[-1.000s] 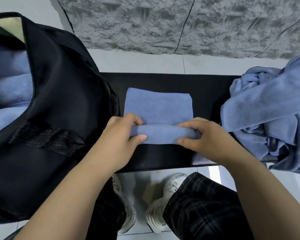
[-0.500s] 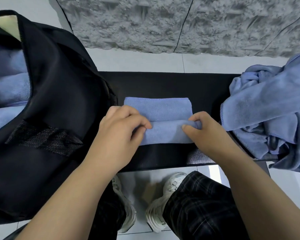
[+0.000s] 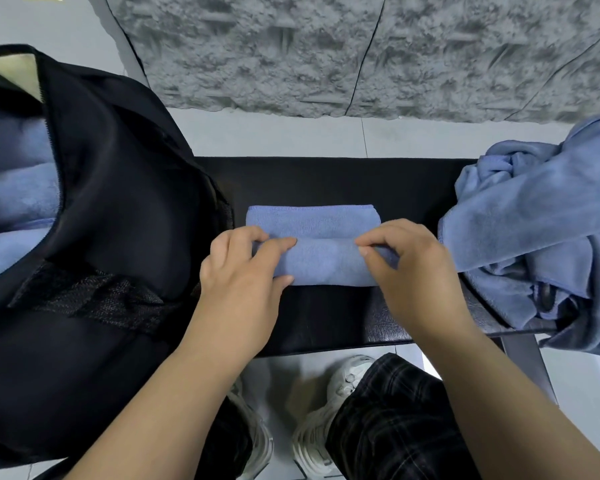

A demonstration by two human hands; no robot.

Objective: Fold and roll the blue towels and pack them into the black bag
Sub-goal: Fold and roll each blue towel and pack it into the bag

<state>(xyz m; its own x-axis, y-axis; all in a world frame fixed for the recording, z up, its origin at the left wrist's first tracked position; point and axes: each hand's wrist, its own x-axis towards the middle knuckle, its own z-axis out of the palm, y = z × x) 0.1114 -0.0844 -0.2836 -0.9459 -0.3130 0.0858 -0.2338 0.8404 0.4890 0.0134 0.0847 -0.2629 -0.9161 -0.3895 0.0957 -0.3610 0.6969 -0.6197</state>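
Two hands work one towel in the head view, the only view here. The left hand [image 3: 246, 271] grips the left end of the blue roll [image 3: 326, 261], fingers curled over its top and thumb tucked under the near side; the right hand [image 3: 406, 268] pinches the right end, fingertips on the roll's crest. The roll lies across the black bench [image 3: 326, 178], straight between the two grips, and a short flat strip of the same towel lies just beyond it at 12 o'clock.

The step in hand looks like the rolling itself, most of the way through, since little flat cloth remains ahead. The next move likely calls for both hands to turn the roll evenly toward 12 o'clock over that strip, keeping the ends level so it does not cone, then to hold it tight enough not to spring loose.

The black bag [image 3: 111, 209] stands open at 9 o'clock, touching the bench's left end, with rolled blue towels [image 3: 18, 195] already inside. At 3 o'clock a loose heap of blue towels [image 3: 534, 237] waits unfolded.
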